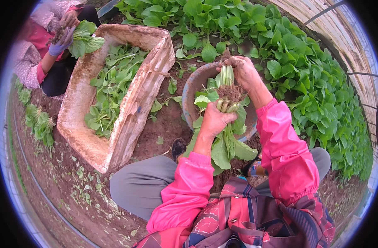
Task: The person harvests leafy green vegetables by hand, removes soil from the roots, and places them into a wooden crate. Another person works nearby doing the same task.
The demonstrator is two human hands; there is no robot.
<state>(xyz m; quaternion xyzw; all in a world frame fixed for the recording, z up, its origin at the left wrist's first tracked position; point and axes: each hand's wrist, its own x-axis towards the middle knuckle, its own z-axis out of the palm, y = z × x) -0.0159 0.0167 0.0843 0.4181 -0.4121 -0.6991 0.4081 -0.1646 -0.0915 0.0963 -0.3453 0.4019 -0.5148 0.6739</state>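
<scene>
My left hand [218, 119] is closed around a bunch of leafy greens [223, 148], its soil-covered roots pointing up and away from me and its leaves hanging towards my lap. Just beyond it, my right hand [240, 69] grips a second bunch [227, 76] by the pale stems, near dark, earthy roots. The roots of the first bunch lie close against those stems; whether they touch cannot be told. Beneath both hands sits a round, soil-stained basin [190, 90] with some leaves inside, partly hidden by my hands and the greens.
A long, dirty white foam box [151, 74] holding loose leaves [114, 90] stands to the left. Behind it, a co-worker's gloved hand [63, 42] holds greens. Dense growing greens [325, 102] curve across the back and right. Picked bunches [40, 125] lie on the soil at far left.
</scene>
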